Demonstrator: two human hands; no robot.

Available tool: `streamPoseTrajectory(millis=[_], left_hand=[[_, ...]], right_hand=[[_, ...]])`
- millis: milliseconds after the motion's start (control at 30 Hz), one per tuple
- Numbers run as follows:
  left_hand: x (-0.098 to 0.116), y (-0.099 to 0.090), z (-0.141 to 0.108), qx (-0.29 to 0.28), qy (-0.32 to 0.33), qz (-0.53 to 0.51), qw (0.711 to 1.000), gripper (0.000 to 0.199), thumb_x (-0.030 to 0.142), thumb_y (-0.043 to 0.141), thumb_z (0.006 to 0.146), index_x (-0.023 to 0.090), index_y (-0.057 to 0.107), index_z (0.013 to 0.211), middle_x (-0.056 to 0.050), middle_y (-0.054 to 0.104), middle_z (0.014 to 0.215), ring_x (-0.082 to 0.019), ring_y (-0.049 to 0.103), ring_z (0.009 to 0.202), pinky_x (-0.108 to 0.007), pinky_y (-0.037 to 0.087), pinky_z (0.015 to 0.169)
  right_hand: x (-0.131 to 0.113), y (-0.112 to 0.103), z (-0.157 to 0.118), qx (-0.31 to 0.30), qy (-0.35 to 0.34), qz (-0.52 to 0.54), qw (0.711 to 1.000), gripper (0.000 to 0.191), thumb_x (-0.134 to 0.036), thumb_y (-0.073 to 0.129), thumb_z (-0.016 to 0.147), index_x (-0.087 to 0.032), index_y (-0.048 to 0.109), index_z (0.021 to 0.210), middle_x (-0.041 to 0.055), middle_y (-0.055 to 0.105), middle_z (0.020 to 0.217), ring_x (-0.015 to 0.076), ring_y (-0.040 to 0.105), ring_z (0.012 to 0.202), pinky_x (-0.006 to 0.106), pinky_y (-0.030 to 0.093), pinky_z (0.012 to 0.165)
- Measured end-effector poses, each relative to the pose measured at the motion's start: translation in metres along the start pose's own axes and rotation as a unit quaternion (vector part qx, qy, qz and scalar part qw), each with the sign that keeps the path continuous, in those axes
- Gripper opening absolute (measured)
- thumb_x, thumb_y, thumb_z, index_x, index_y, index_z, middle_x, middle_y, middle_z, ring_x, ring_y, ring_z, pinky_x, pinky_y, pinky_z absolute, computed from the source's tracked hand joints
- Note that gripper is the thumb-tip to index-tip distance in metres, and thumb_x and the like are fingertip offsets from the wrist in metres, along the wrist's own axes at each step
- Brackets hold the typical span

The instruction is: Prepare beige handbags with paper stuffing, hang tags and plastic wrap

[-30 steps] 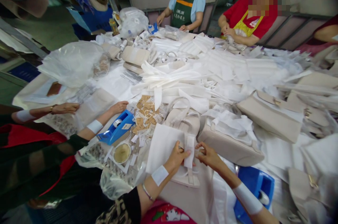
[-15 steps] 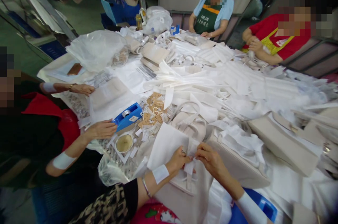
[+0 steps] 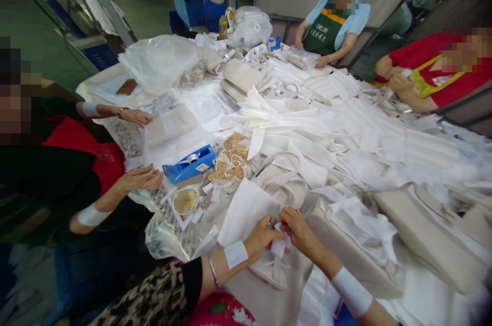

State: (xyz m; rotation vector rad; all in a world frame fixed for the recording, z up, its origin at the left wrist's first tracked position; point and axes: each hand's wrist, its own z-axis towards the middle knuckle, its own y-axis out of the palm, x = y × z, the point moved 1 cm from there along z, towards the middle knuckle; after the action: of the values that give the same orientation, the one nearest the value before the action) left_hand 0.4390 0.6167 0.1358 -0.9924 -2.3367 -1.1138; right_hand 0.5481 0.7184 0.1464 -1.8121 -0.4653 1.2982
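My left hand (image 3: 265, 233) and my right hand (image 3: 296, 228) meet over a beige bag (image 3: 286, 290) at the table's near edge. Their fingertips pinch a small white strip (image 3: 278, 247) by the bag's strap. Whether the strip goes all the way round the strap is hidden by my fingers. Just behind my left hand, a white sheet (image 3: 246, 208) stands up at a slant. To the right of my right hand sits another beige bag (image 3: 353, 254), with white wrapping (image 3: 357, 216) on top.
A blue tape dispenser (image 3: 196, 163), brown tags (image 3: 235, 154) with strings and a tape roll (image 3: 186, 201) lie left of centre. White strips (image 3: 277, 116) cover the middle. A co-worker's hand (image 3: 144, 178) is near the dispenser; two other people sit across the table.
The view has shifted, so the far scene sits more to the right. My right hand has come closer to my left at the strip. The left co-worker's hand has come off the tape dispenser.
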Motion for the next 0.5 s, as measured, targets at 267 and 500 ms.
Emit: streamPoseTrajectory(millis=[267,500], left_hand=[[-0.005,0.003,0.004,0.03,0.031,-0.018,0.999,0.036,0.025,0.074,0.058,0.02,0.047,0.081,0.003,0.056,0.069,-0.016,0.056,0.056,-0.038,0.055,0.051],[-0.005,0.003,0.005,0.046,0.034,-0.016,0.998,0.042,0.017,0.072,0.056,0.02,0.059,0.096,0.001,0.055,0.068,-0.019,0.055,0.06,-0.041,0.056,0.054]], right_hand=[[-0.002,-0.002,0.013,-0.041,0.051,-0.025,0.998,0.029,0.001,0.047,0.067,-0.018,0.051,0.089,0.003,0.061,0.086,0.0187,0.055,0.083,0.032,0.038,0.077],[-0.006,-0.02,0.05,-0.167,0.012,-0.113,0.979,0.019,-0.007,0.06,0.063,-0.019,0.065,0.076,0.0042,0.068,0.079,0.0196,0.061,0.071,0.028,0.033,0.061]])
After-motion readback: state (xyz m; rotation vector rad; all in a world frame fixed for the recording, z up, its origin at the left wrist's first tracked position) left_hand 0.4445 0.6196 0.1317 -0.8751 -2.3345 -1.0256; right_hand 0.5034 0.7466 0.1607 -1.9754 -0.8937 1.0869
